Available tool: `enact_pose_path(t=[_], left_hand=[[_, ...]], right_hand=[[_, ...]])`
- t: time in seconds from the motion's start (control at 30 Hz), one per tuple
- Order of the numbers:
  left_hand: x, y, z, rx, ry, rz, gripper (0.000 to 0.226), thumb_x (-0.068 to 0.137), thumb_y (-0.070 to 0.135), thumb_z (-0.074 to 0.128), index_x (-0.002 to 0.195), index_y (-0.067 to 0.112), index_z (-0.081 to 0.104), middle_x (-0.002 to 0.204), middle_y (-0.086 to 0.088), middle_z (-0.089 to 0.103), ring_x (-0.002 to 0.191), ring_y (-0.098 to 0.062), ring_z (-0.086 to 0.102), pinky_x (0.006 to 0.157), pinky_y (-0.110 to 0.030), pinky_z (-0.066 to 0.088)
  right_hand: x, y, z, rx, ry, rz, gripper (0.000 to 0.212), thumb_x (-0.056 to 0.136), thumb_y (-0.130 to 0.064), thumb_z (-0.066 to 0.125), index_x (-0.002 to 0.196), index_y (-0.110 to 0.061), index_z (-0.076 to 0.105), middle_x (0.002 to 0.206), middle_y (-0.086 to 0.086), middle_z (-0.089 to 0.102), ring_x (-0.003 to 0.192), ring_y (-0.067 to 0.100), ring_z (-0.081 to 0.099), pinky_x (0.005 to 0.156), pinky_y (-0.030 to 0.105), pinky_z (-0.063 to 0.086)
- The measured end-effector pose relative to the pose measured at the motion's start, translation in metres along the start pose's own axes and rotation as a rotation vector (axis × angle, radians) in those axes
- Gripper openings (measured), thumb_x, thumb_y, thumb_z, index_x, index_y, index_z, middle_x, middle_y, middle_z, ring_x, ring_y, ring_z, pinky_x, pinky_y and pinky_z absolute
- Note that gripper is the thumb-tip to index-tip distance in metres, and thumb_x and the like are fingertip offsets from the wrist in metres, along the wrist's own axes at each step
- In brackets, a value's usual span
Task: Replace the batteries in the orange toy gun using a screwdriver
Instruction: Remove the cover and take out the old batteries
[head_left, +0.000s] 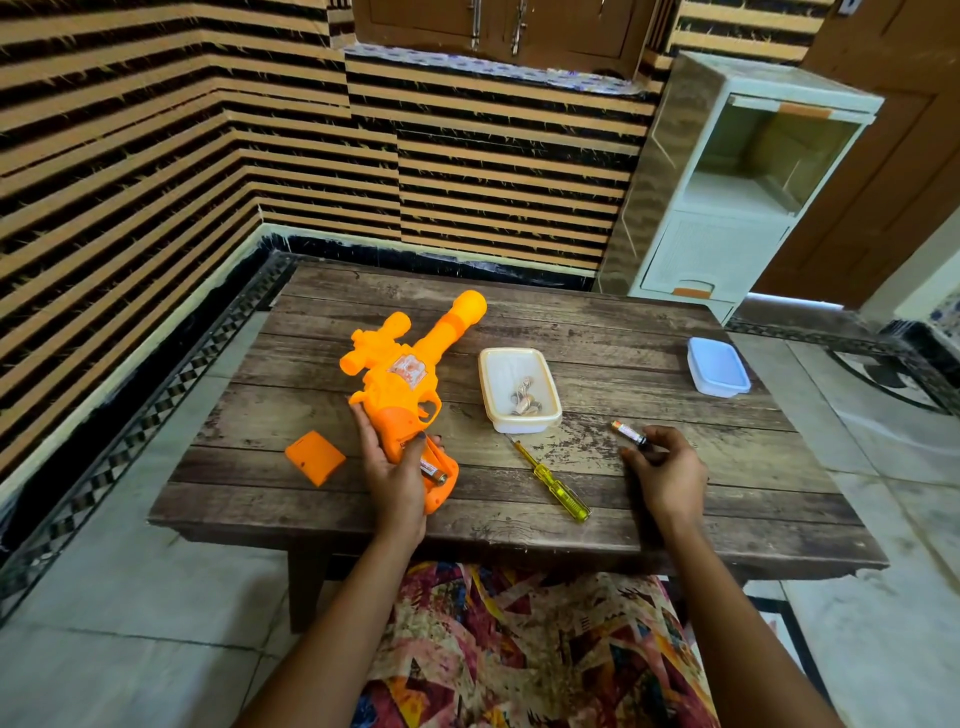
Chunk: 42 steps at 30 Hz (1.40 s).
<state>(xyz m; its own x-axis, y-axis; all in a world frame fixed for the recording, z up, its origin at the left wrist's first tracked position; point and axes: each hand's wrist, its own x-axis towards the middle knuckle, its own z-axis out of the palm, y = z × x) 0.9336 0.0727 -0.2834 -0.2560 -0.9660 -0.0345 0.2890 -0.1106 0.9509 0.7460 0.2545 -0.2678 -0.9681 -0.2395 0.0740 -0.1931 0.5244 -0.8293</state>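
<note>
Near the front edge of the table (727, 493), the left hand (392, 478) is curled around the grip of the gun (400, 384), where one battery (432, 472) lies in the open compartment. Toward the right edge, the right hand (665, 473) pinches a second battery (626, 432) by its end. The screwdriver (558, 486) lies between the hands and the cover (315, 457) at the left. I think each cell should be seated with its poles matched while the left hand steadies the gun. The barrel points to the far edge.
</note>
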Motion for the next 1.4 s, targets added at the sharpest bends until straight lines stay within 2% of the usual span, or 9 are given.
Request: enact_pose_path(t=[0.17,0.37,0.5,0.67,0.9,1.0,1.13,1.27,1.4], left_hand=[[-0.001,0.001,0.001,0.003,0.005,-0.005,0.083,0.088,-0.003,0.053,0.146,0.039,0.01,0.134,-0.015,0.051,0.069,-0.01,0.066,0.067,-0.03,0.055],[-0.001,0.001,0.001,-0.008,0.003,-0.008,0.083,0.088,-0.003,0.053,0.145,0.04,0.011,0.133,-0.015,0.051,0.072,-0.014,0.066,0.073,-0.037,0.055],[-0.001,0.002,0.001,-0.011,0.003,0.0,0.082,0.088,-0.003,0.052,0.146,0.038,0.01,0.128,-0.019,0.054,0.068,-0.008,0.067,0.068,-0.03,0.056],[-0.002,0.003,0.001,-0.003,-0.004,0.007,0.082,0.088,-0.001,0.052,0.146,0.038,0.009,0.132,-0.02,0.05,0.067,-0.006,0.067,0.062,-0.022,0.055],[-0.004,0.006,0.002,-0.007,-0.012,-0.002,0.081,0.089,-0.003,0.051,0.146,0.036,0.009,0.118,-0.012,0.058,0.066,-0.006,0.066,0.067,-0.028,0.056],[-0.004,0.005,0.002,-0.011,-0.007,-0.006,0.08,0.089,-0.003,0.051,0.146,0.036,0.009,0.116,-0.014,0.058,0.066,-0.007,0.066,0.069,-0.032,0.055],[-0.002,0.003,0.001,-0.006,-0.003,-0.004,0.082,0.088,-0.003,0.053,0.146,0.037,0.01,0.125,-0.016,0.056,0.066,-0.007,0.066,0.066,-0.027,0.056],[-0.001,0.003,0.001,-0.013,0.0,-0.007,0.083,0.087,-0.004,0.053,0.146,0.038,0.011,0.126,-0.015,0.055,0.066,-0.009,0.066,0.072,-0.036,0.055],[0.0,0.0,0.0,-0.003,0.001,-0.01,0.083,0.088,-0.002,0.053,0.145,0.04,0.01,0.131,-0.018,0.053,0.068,-0.01,0.067,0.073,-0.037,0.054]], right_hand=[[0.001,-0.003,-0.002,-0.032,-0.01,-0.005,0.031,0.077,-0.013,0.074,0.107,-0.008,0.063,0.098,0.014,0.07,0.09,0.023,0.063,0.079,0.027,0.042],[0.004,-0.005,-0.004,-0.058,-0.021,0.002,0.034,0.077,-0.014,0.074,0.109,-0.008,0.064,0.101,0.015,0.069,0.09,0.023,0.06,0.074,0.023,0.037],[0.005,-0.005,-0.004,-0.073,-0.02,0.018,0.032,0.078,-0.017,0.073,0.108,-0.011,0.064,0.102,0.015,0.069,0.096,0.029,0.061,0.074,0.026,0.038],[0.008,-0.005,-0.003,-0.081,-0.023,0.036,0.03,0.079,-0.02,0.072,0.107,-0.013,0.065,0.1,0.015,0.069,0.092,0.029,0.062,0.074,0.029,0.041],[0.012,-0.007,-0.002,-0.116,-0.01,0.042,0.023,0.082,-0.017,0.068,0.105,-0.015,0.065,0.101,0.007,0.07,0.091,0.027,0.062,0.074,0.029,0.041],[0.01,-0.007,-0.001,-0.12,-0.015,0.019,0.022,0.079,-0.02,0.071,0.1,-0.017,0.065,0.095,0.003,0.07,0.088,0.026,0.064,0.073,0.031,0.044],[0.006,-0.005,-0.001,-0.122,-0.005,0.003,0.028,0.075,-0.021,0.074,0.101,-0.016,0.064,0.091,0.002,0.07,0.086,0.024,0.064,0.076,0.033,0.047],[0.008,-0.005,-0.001,-0.093,0.003,0.0,0.031,0.073,-0.022,0.077,0.1,-0.014,0.064,0.084,0.0,0.066,0.085,0.023,0.063,0.073,0.029,0.045],[0.009,-0.002,-0.001,-0.087,0.013,0.0,0.032,0.072,-0.022,0.078,0.099,-0.011,0.065,0.09,0.007,0.069,0.084,0.024,0.063,0.071,0.026,0.041]])
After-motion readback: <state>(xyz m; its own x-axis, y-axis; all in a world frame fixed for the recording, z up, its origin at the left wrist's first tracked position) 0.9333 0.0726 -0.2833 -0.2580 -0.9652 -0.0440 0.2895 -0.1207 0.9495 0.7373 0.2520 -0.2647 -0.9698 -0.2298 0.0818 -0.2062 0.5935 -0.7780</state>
